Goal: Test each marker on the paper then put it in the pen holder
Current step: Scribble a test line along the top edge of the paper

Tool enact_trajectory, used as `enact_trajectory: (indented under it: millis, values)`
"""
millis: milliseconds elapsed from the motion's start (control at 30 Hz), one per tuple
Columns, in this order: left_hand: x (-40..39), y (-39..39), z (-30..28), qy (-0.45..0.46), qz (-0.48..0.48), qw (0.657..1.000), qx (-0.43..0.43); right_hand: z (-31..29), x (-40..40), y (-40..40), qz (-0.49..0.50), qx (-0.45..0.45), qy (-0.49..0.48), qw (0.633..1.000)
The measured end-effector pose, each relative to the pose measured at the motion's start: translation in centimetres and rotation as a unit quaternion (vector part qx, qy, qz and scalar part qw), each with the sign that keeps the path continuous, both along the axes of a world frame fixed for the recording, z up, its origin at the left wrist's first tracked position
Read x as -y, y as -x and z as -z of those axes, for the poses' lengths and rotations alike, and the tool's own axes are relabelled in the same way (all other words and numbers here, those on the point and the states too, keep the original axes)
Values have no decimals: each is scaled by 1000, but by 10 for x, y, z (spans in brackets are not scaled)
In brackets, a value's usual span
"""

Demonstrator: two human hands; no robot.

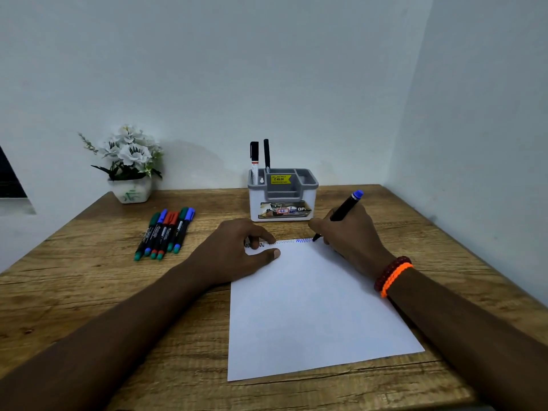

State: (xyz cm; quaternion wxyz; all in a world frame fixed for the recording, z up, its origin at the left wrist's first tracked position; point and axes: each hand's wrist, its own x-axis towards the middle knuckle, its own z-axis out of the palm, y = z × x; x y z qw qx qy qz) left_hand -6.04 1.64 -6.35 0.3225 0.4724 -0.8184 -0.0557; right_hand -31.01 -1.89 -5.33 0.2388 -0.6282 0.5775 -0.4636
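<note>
Wooden desk [89, 292] in a pale-walled corner. My left hand [237, 250] presses the white paper sheet [311, 307] flat w/ loosely spread fingers. My right hand [353, 238] pinches a black marker w/ blue end [345, 209], tip at sheet's top edge beside a blue squiggle [303, 240]. Two markers [254, 157] stand in the white-and-grey plastic pen holder [283, 200]; approx six capped markers [164, 232] left of sheet, untested I'd judge. Roughly 1/3 done.
</note>
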Motion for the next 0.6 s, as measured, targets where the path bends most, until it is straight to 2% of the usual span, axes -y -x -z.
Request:
enact_trajectory:
  millis: [600]
  values:
    - [-3, 0, -1, -5, 0, 1000, -5, -1, -1, 2, 10, 15, -6, 1000]
